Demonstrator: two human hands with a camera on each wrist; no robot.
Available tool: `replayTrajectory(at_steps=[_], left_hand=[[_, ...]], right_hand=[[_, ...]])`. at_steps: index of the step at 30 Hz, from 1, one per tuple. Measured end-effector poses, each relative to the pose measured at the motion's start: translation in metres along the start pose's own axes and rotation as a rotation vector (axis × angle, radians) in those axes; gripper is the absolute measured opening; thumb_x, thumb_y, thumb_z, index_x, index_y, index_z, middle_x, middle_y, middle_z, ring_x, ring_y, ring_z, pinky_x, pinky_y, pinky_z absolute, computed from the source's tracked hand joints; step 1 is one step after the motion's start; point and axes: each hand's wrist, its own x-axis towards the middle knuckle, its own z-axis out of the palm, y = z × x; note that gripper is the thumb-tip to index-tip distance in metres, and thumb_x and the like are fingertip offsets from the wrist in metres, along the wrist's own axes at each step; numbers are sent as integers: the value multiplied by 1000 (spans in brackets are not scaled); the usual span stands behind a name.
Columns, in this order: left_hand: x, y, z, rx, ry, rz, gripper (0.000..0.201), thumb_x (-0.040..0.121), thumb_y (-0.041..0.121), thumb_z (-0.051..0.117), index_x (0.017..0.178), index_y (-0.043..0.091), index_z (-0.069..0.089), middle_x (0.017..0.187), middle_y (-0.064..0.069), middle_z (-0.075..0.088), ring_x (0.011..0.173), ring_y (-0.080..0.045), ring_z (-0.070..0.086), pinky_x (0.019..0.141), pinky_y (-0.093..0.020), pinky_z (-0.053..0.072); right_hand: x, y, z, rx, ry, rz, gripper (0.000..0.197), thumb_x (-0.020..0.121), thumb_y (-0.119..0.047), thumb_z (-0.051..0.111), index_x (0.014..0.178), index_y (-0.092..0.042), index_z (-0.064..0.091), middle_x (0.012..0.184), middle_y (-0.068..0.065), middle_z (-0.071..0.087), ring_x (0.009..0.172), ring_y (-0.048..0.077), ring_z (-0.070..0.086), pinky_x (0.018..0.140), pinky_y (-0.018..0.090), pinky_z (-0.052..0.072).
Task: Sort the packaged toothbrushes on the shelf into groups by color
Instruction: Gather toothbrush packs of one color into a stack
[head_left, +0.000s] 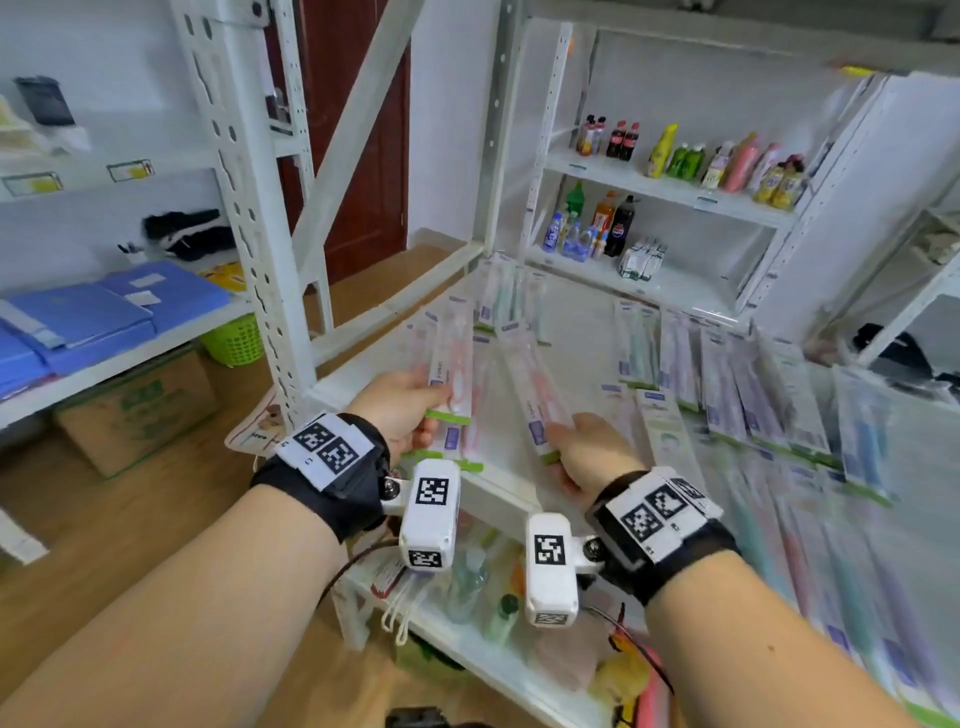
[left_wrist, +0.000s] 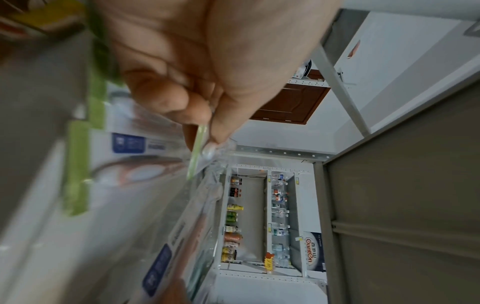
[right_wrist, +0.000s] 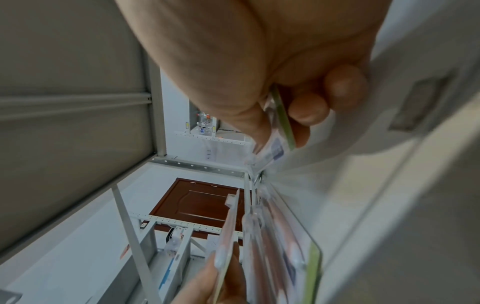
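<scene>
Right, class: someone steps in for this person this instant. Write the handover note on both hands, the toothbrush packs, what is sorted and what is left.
Left hand: pinches a pink toothbrush pack by its green end, above the shelf.
Right hand: pinches a second pink toothbrush pack the same way.
Done: pink packs lie together at the shelf's front left, under the left hand.
Left: the rows of purple, green and blue packs to the right look only partly grouped; blur hides the nearest ones. Lay both held packs with the pink group, then carry on.
</scene>
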Motion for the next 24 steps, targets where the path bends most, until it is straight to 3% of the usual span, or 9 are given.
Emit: replayTrajectory(at_steps=[3, 5, 12, 16, 17, 19, 20, 24], left_hand=[[-17, -8, 2, 84, 48, -17, 4, 90, 10, 58, 89, 9, 61, 58, -5, 51, 37, -8, 43, 34, -17, 35], [-22, -9, 3, 142, 78, -22, 5, 89, 12, 60, 93, 10, 60, 60, -6, 49, 41, -10, 43, 34, -16, 36], [-23, -8, 1, 184, 131, -5, 31, 89, 13, 62, 118, 2, 57, 64, -10, 58, 40, -9, 54, 39, -17, 49], [-24, -6, -2, 189, 121, 56, 37, 89, 5, 59, 124, -1, 53, 81, -12, 61, 54, -14, 58, 42, -16, 51], [-24, -6, -2, 209, 123, 86, 38, 89, 4, 58, 126, 0, 53, 86, -12, 61, 54, -14, 57, 43, -16, 51], [-24, -3, 0, 213, 114, 148, 37, 89, 2, 55, 126, 5, 54, 89, -9, 60, 53, -12, 55, 45, -15, 50], [-26, -2, 2, 194, 95, 166, 36, 89, 0, 54, 124, 7, 56, 85, -7, 59, 53, -12, 54, 46, -15, 50], [-32, 4, 16, 77, -36, 147, 26, 89, -4, 52, 109, 8, 61, 71, -6, 56, 52, -12, 50, 48, -17, 51]], right_hand=[[-8, -1, 3, -130, -20, -30, 23, 89, -23, 54, 104, -6, 57, 83, 12, 56, 60, 23, 50, 57, 31, 43], [-13, -2, 3, -144, -22, -49, 25, 90, -24, 53, 108, -6, 56, 87, 12, 56, 66, 25, 53, 57, 30, 44], [-23, 3, 5, -198, -23, -138, 14, 93, -19, 48, 103, -14, 58, 76, 10, 57, 63, 24, 52, 44, 23, 37], [-23, 6, 6, -108, -13, -130, 37, 91, -17, 52, 128, -14, 56, 102, 10, 63, 67, 17, 56, 43, 15, 38], [-24, 7, 6, -95, -7, -137, 39, 91, -18, 52, 130, -14, 55, 107, 9, 63, 70, 16, 56, 48, 14, 42], [-27, 9, 8, -59, 23, -167, 39, 90, -17, 53, 129, -14, 56, 116, 10, 64, 77, 16, 55, 68, 19, 46], [-29, 11, 9, -26, 38, -178, 38, 90, -16, 53, 128, -13, 57, 116, 10, 64, 74, 15, 54, 71, 22, 45], [-37, 16, -12, 35, 154, -206, 31, 87, -16, 60, 118, -14, 62, 99, 2, 63, 61, 8, 54, 55, 13, 44]])
